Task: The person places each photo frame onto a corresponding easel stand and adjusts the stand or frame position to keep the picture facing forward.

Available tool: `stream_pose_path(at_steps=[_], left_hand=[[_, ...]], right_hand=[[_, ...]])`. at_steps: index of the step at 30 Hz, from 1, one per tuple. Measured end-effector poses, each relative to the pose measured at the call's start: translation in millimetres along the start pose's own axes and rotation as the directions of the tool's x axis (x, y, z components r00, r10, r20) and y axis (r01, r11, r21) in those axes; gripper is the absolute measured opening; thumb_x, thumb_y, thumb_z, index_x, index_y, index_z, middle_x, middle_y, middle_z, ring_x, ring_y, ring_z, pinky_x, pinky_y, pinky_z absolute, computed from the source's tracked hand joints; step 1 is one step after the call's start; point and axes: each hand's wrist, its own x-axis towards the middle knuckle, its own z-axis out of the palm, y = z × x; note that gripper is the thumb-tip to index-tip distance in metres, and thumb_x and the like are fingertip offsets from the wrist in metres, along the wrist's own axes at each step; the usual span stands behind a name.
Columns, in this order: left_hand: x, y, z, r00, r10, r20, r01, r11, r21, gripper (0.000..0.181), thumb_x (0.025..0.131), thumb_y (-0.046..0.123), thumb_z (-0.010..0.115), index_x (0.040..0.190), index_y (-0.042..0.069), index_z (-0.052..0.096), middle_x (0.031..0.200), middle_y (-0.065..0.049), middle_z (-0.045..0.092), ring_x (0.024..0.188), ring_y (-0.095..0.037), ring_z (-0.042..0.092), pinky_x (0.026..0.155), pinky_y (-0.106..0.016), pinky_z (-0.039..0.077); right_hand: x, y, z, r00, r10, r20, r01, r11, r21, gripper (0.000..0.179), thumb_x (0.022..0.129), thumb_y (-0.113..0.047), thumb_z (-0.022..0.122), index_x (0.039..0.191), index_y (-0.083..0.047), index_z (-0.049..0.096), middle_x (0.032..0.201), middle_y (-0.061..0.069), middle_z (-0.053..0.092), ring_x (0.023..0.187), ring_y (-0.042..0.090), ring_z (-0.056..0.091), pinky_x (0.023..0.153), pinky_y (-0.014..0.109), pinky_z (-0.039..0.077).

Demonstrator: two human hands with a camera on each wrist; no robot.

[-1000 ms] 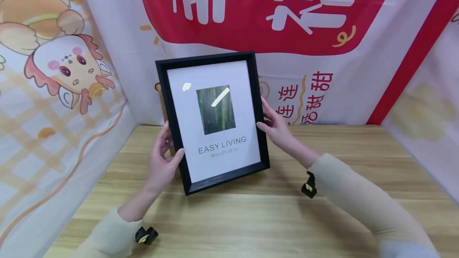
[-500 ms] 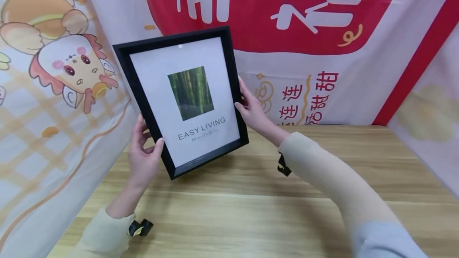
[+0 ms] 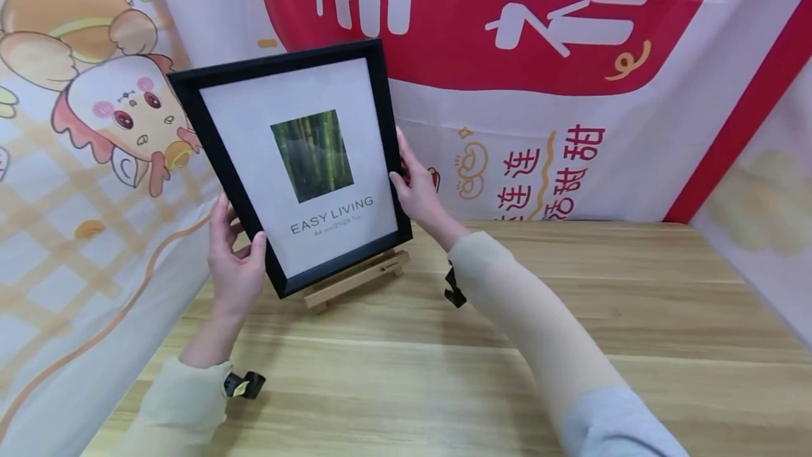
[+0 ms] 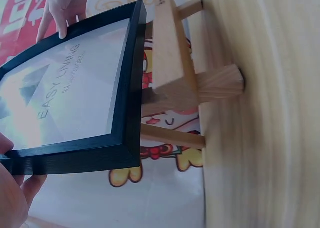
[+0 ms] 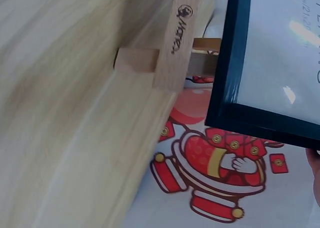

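Note:
A black picture frame (image 3: 279,259) with a white "EASY LIVING" insert and a green bamboo picture is held up, slightly tilted. My left hand (image 3: 235,270) grips its left side, thumb on the front edge. On the opposite side, my right hand (image 3: 420,192) grips the right edge with the thumb in front. Just under the frame is the ledge of a small wooden easel (image 3: 358,279) standing on the table. Both wrist views show a gap between the frame's bottom edge and the easel ledge (image 4: 172,53). The frame hides most of the easel in the head view.
The wooden tabletop (image 3: 571,316) stretches out in front and to the right. A printed cloth with red and white lettering (image 3: 526,154) hangs behind the table. At the left hangs another cloth (image 3: 95,182) with cartoon figures.
Both hands have carried the picture frame left and upward in the head view. The easel's ledge, hidden behind the frame before, now shows below it. Both hands keep their grip.

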Motion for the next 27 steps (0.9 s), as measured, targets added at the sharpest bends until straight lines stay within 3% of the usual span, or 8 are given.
stream_pose_path(at_steps=[7, 11, 18, 23, 27], left_hand=[[-4.3, -13.5, 1.3, 0.998, -0.059, 0.009, 0.059, 0.998, -0.007, 0.072, 0.088, -0.017, 0.054, 0.151, 0.009, 0.031, 0.13, -0.013, 0.05, 0.102, -0.015, 0.054, 0.069, -0.012, 0.051], [-3.8, -17.9, 2.2, 0.996, -0.085, 0.03, 0.085, 0.996, -0.002, 0.073, 0.089, -0.015, 0.054, 0.153, 0.013, 0.029, 0.134, -0.013, 0.048, 0.104, -0.015, 0.052, 0.069, -0.011, 0.051], [-0.2, -4.8, 4.7, 0.989, -0.138, 0.06, 0.139, 0.99, -0.018, 0.071, 0.09, -0.016, 0.05, 0.153, 0.006, 0.026, 0.134, -0.023, 0.046, 0.101, -0.02, 0.051, 0.067, -0.012, 0.051], [0.6, -25.0, 2.9, 0.984, -0.167, 0.06, 0.169, 0.985, -0.043, 0.073, 0.091, -0.013, 0.052, 0.154, 0.014, 0.027, 0.136, -0.016, 0.047, 0.104, -0.017, 0.05, 0.064, -0.013, 0.052], [1.2, -28.9, 1.1, 0.985, -0.162, 0.064, 0.165, 0.986, -0.032, 0.073, 0.092, -0.01, 0.053, 0.154, 0.02, 0.028, 0.136, -0.013, 0.048, 0.104, -0.018, 0.051, 0.064, -0.014, 0.053]], right_hand=[[-2.5, 12, 7, 0.999, 0.042, 0.017, -0.041, 0.998, -0.054, 0.074, 0.098, 0.004, 0.05, 0.157, -0.02, 0.013, 0.16, -0.006, 0.018, 0.14, 0.014, 0.027, 0.111, 0.029, 0.03], [-1.8, 16, 7, 0.999, 0.044, 0.02, -0.043, 0.997, -0.062, 0.074, 0.098, 0.004, 0.05, 0.157, -0.021, 0.013, 0.16, -0.005, 0.018, 0.141, 0.015, 0.027, 0.112, 0.028, 0.029], [1.5, 21, 11, 0.993, 0.116, 0.024, -0.113, 0.989, -0.09, 0.071, 0.099, 0.002, 0.049, 0.157, -0.022, 0.015, 0.159, -0.002, 0.021, 0.14, 0.02, 0.03, 0.11, 0.032, 0.033], [2.9, 21, 14, 0.99, 0.142, 0.025, -0.14, 0.986, -0.087, 0.07, 0.099, 0.001, 0.048, 0.157, -0.022, 0.016, 0.159, -0.002, 0.021, 0.141, 0.018, 0.028, 0.111, 0.031, 0.032], [2.4, 21, 13, 0.989, 0.146, 0.027, -0.143, 0.986, -0.085, 0.07, 0.1, -0.001, 0.049, 0.157, -0.024, 0.016, 0.159, -0.001, 0.023, 0.14, 0.02, 0.031, 0.109, 0.035, 0.036]])
